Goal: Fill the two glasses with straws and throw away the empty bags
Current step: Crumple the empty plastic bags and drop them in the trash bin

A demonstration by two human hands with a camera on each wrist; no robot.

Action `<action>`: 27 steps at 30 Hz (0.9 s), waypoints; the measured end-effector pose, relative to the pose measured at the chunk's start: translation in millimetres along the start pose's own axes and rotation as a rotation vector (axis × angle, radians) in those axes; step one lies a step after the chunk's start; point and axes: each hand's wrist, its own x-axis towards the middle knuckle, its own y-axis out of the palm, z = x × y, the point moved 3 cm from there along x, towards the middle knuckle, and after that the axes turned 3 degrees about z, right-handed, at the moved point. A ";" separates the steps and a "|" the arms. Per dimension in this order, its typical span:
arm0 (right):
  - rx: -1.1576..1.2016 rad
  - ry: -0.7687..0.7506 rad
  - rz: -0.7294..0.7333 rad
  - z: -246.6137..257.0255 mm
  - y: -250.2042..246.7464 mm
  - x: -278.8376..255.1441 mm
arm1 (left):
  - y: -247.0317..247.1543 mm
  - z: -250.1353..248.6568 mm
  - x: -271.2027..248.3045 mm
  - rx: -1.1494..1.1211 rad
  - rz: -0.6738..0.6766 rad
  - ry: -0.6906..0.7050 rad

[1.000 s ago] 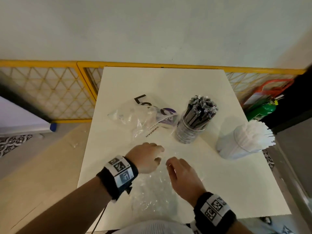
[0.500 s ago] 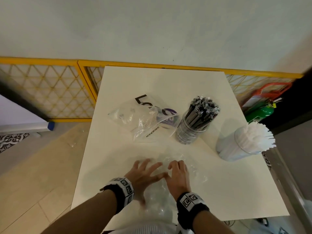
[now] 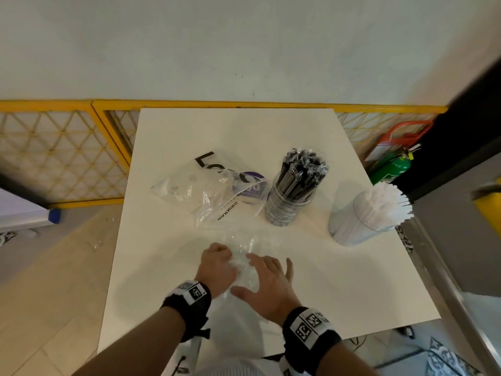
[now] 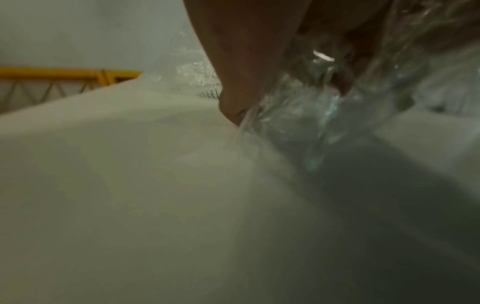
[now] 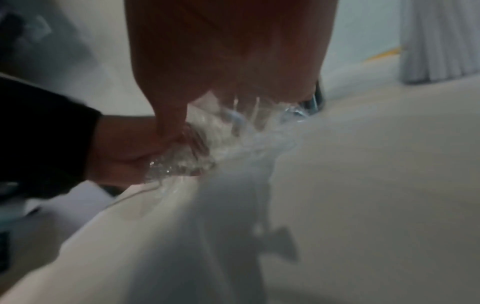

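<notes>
— Gripping first: from the head view, my left hand (image 3: 217,267) has its fingers curled into the clear empty bag (image 3: 244,264) at the near edge of the white table (image 3: 352,280), bunching it. My right hand (image 3: 271,286) lies on the same bag with fingers fairly straight, pressing rather than clutching

— And where does the bag run from the hands?

— Away from me, toward the glass of black straws (image 3: 295,194); both hands are on its near end, touching each other. The printed bag (image 3: 214,185) lies farther off, nearer my left. The glass of white straws (image 3: 371,213) stands to the right

— Left wrist view?

— Blurred, but the left fingers (image 4: 345,67) are wrapped in crumpled film

— Right wrist?

— My thumb (image 5: 166,107) presses down on the plastic beside the left hand's fist; I judge the right as open
</notes>
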 end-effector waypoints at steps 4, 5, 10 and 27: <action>0.497 0.043 -0.024 6.8 -8.4 7.1 | -8.0 -23.1 -6.0 -0.424 0.066 -0.076; 0.594 0.017 -0.044 10.0 -12.2 7.0 | -9.5 -28.0 -7.5 -0.541 0.123 -0.080; 1.094 -0.085 -0.124 26.4 -27.9 6.9 | -22.5 -59.2 -20.8 -1.097 0.324 -0.075; 0.272 -0.161 0.173 168.1 -128.3 36.0 | -128.0 -51.2 -54.8 -0.688 -0.261 0.048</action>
